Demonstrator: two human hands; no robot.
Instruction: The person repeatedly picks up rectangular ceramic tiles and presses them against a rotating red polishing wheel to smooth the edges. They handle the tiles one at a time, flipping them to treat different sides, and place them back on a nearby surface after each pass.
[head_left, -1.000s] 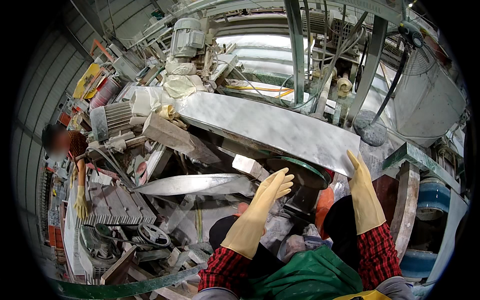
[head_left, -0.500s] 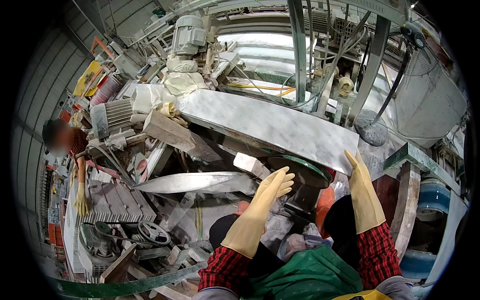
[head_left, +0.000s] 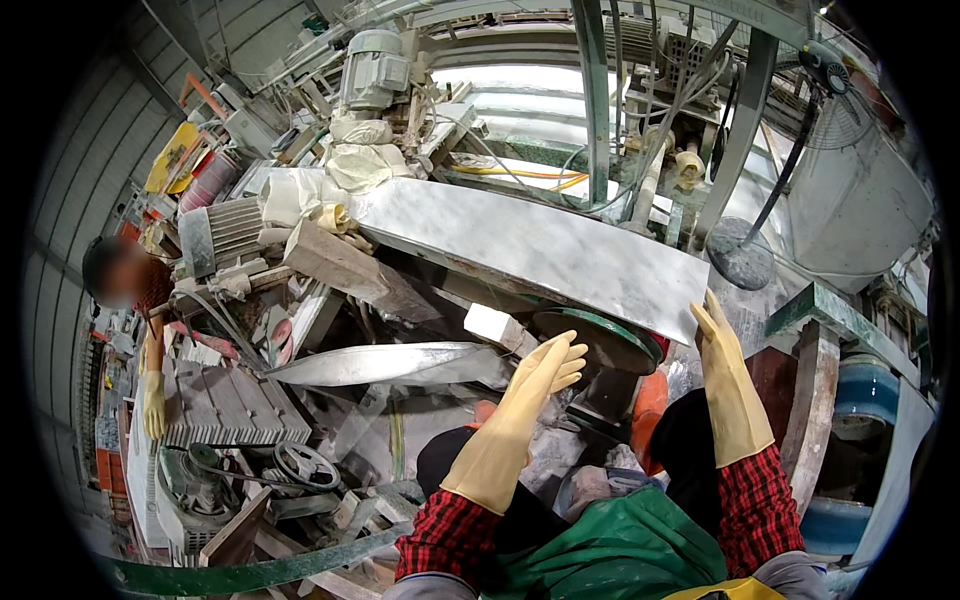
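Note:
A long, narrow slab of white stone with grey mottling (head_left: 540,240) lies slanting across the machine in front of me. My right hand (head_left: 722,345), in a cream rubber glove, is at the slab's right end with its fingers outstretched. Whether the fingertips press on the edge I cannot tell. My left hand (head_left: 545,372), gloved alike, hovers below the slab's front edge, fingers extended and holding nothing. Beyond its fingertips, a round green-rimmed disc (head_left: 615,345) sits partly under the slab. A pale block (head_left: 495,325) is to the left of that hand.
A crumpled pale sheet-like strip (head_left: 400,364) stretches left of my left hand. A grey motor (head_left: 375,70) stands behind the slab's far end. Upright green posts (head_left: 595,110) rise behind it, and a fan (head_left: 835,85) is at upper right. A co-worker's gloved hand (head_left: 153,405) is at far left.
The slab has shifted slightly left. My right hand's fingers have straightened upward a little at its end; my left hand has barely moved. The co-worker's gloved hand has closed up and shifted left.

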